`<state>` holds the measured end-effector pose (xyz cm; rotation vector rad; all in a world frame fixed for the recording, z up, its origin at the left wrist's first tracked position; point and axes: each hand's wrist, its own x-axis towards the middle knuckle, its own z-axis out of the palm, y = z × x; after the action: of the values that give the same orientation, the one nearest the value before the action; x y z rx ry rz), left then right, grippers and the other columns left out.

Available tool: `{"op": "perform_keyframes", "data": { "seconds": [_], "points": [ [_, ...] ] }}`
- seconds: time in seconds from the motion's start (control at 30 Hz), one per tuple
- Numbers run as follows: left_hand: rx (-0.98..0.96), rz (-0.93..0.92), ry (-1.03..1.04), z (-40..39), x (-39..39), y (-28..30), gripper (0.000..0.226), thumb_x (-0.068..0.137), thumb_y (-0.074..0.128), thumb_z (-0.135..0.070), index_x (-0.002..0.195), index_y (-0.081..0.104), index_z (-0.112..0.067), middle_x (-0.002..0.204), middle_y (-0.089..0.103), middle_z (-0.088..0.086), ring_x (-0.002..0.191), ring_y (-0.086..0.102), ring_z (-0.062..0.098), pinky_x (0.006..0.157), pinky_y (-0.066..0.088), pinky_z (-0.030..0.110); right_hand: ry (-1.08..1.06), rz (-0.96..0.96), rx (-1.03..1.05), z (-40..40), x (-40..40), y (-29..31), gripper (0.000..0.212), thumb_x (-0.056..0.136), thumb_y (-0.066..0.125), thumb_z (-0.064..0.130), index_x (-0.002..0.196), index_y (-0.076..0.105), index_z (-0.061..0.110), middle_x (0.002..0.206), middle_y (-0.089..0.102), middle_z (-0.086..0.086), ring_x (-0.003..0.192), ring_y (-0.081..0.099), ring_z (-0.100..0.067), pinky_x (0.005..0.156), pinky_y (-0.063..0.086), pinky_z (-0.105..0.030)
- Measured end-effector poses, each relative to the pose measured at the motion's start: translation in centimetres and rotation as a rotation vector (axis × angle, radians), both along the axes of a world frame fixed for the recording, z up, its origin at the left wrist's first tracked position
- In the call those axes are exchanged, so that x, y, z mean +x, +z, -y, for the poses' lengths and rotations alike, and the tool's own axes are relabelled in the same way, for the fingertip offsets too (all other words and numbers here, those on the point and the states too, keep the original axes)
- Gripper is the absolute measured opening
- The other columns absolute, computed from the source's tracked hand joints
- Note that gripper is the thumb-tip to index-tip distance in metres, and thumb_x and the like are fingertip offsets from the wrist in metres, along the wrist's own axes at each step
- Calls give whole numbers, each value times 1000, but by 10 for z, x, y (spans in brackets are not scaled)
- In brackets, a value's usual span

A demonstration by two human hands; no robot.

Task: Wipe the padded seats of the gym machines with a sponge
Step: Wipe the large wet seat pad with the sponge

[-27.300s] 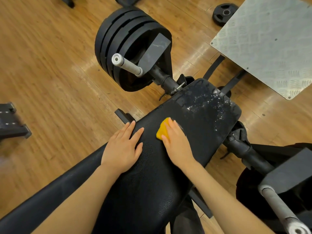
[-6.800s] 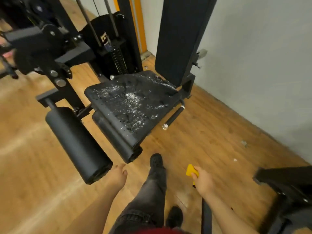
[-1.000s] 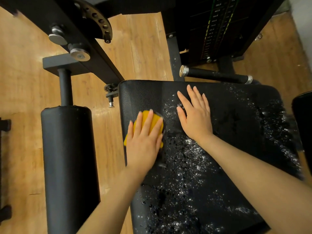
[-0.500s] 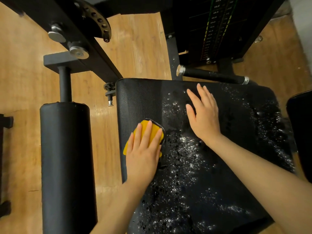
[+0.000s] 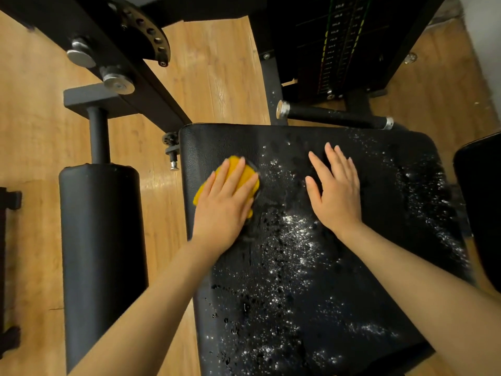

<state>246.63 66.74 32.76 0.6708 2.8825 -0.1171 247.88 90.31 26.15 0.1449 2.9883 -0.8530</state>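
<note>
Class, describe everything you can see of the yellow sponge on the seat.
The sponge is yellow-orange with a dark underside edge showing at its right. It lies flat near the left edge of the black padded seat, beside white specks and droplets. The left hand presses on it with straight, spread fingers, hiding most of it. The right hand rests flat on the seat, apart from the sponge.

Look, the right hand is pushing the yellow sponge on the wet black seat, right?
Not quite. In the head view it is the left hand that presses the yellow sponge on the wet black seat; the right hand rests flat, bare.
</note>
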Motion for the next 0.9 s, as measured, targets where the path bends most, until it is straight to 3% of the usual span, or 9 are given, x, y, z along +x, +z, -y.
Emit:
{"op": "perform_keyframes", "data": {
  "seconds": [0.13, 0.4, 0.53, 0.7, 0.9],
  "points": [
    [-57, 64, -108, 23, 25, 9, 48, 98, 35, -40, 144, 39, -28, 156, 28, 4, 145, 19, 30, 116, 22, 45, -20, -3, -10, 1, 0, -2, 51, 99, 42, 35, 147, 34, 21, 157, 23, -9, 148, 14, -22, 121, 9, -43],
    [-112, 110, -302, -41, -97, -8, 56, 96, 20, -45, 145, 37, -26, 157, 24, 5, 146, 17, 30, 116, 18, 44, -14, -21, 3, 0, 0, -5, 53, 97, 34, 41, 146, 37, 21, 157, 25, -8, 147, 15, -22, 121, 13, -44],
    [-63, 60, -348, 9, -52, 4, 51, 96, 31, -40, 142, 43, -23, 154, 31, 6, 144, 25, 31, 115, 25, 45, -13, -17, 8, 0, 0, -6, 53, 97, 34, 41, 146, 36, 22, 157, 24, -7, 147, 14, -21, 121, 11, -44],
    [-63, 124, -315, 65, -1, 21, 50, 98, 30, -41, 147, 27, -28, 157, 25, 5, 147, 15, 28, 114, 25, 47, -8, -4, 18, 1, -1, -5, 53, 97, 34, 40, 147, 36, 22, 157, 23, -8, 147, 14, -22, 121, 10, -43],
    [-83, 114, -256, -36, -98, -4, 50, 100, 26, -42, 148, 31, -28, 158, 23, 4, 146, 16, 30, 116, 18, 44, -6, -9, 26, 0, -1, -4, 52, 98, 36, 39, 147, 36, 21, 157, 24, -8, 147, 15, -22, 121, 10, -42]
  ]
}}
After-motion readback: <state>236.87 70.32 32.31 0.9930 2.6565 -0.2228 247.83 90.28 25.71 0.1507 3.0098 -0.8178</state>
